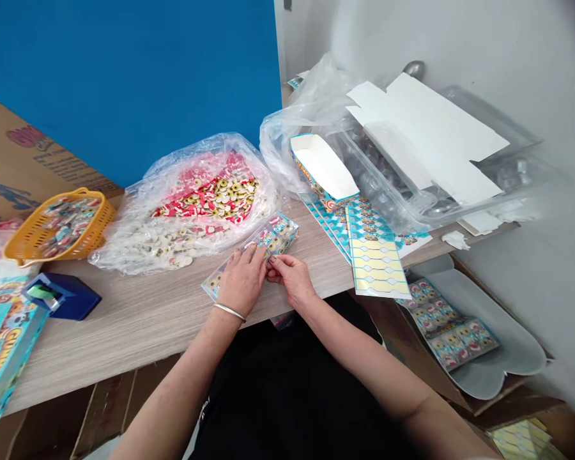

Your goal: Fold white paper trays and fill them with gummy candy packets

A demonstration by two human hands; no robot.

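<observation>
A long clear plastic candy box (pixel 280 234) with a blue printed label lies on the table, with round yellow and white pieces showing inside. Across the middle of the box my left hand (pixel 243 276) lies flat, fingers stretched over its top; a bracelet circles the wrist. My right hand (pixel 291 276) touches the near long edge of the box, thumb and fingers pinched together. What is between those fingertips, if anything, is hidden. Behind my hands a clear bag (pixel 206 204) of loose red, white and yellow gummy pieces lies spread out.
On the left stand an orange basket (pixel 96 220) of small wrapped pieces, a blue tape dispenser (pixel 79 299) and a printed carton (pixel 4 345). To the right are sticker sheets (pixel 378 268), an open paper tray (pixel 321 163) and plastic shells under white card (pixel 426 121). Packed boxes (pixel 464 342) lie below.
</observation>
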